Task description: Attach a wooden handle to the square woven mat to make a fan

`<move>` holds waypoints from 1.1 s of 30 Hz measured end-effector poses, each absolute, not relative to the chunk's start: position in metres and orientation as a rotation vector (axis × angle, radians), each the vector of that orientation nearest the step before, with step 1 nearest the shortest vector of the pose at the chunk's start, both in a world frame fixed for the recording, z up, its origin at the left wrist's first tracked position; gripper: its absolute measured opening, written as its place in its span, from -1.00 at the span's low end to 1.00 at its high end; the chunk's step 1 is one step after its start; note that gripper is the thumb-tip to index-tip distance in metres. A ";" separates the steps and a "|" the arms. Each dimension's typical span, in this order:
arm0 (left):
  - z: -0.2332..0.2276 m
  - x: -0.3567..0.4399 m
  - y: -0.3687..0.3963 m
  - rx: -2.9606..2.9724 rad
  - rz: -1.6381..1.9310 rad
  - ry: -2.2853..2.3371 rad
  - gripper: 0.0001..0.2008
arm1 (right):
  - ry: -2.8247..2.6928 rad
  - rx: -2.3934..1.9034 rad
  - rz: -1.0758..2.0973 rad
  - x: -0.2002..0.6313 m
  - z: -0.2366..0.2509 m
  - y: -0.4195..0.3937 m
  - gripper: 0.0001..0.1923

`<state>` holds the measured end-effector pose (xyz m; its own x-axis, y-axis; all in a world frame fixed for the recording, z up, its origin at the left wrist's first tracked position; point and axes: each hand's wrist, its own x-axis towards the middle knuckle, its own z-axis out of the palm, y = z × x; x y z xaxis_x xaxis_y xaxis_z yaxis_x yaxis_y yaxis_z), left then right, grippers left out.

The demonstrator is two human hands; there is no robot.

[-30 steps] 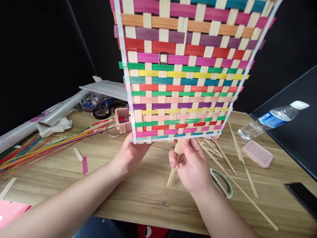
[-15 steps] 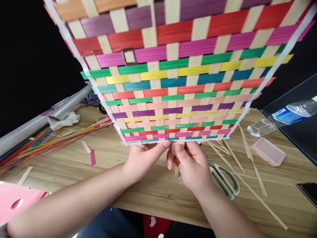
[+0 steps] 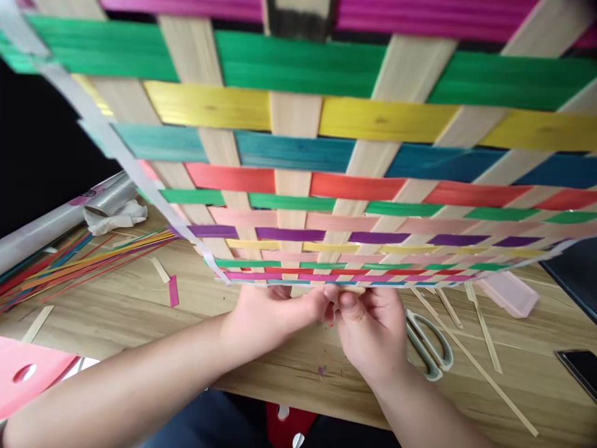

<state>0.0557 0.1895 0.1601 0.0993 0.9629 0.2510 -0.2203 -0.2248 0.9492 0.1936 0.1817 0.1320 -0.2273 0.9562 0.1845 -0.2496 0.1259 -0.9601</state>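
A large woven mat [image 3: 326, 155] of pale wooden slats crossed by coloured strips fills the upper view, tilted towards me, its edges bound in white tape. My left hand [image 3: 265, 314] pinches the mat's near bottom edge from below. My right hand [image 3: 373, 326] meets it at the same edge, fingers closed on the end of a pale wooden slat that is almost hidden under the mat. Both hands touch each other at the fingertips.
The wooden table [image 3: 140, 311] carries a bundle of coloured strips [image 3: 79, 264] at left, scissors [image 3: 426, 345] beside my right hand, loose pale slats [image 3: 485, 330], a pink lid [image 3: 510, 292], a phone [image 3: 578, 367], a grey roll [image 3: 56, 221] and pink sheet [image 3: 32, 373].
The mat has tilted and come much closer to the camera. The slat in my right hand has slid up into the mat's bottom edge, and my left hand moved right to meet it.
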 end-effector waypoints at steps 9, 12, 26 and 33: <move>0.159 0.052 0.193 1.375 1.432 0.910 -0.90 | -1.193 -0.835 1.356 0.193 0.137 0.181 -0.75; 0.157 0.050 0.194 1.424 1.477 0.942 -0.95 | -1.158 -0.779 1.318 0.190 0.140 0.181 -0.81; 0.148 0.040 0.205 1.621 1.458 0.790 -0.72 | -1.008 -0.631 1.279 0.191 0.151 0.189 -0.85; 0.127 0.046 0.208 1.388 1.458 0.771 -0.71 | -0.953 -0.617 1.289 0.192 0.148 0.193 -0.81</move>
<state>0.0456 0.2085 0.1272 0.0918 0.9213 0.3779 -0.2063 -0.3536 0.9123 0.1919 0.1934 0.1477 0.0014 0.9708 0.2399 -0.5138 0.2065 -0.8327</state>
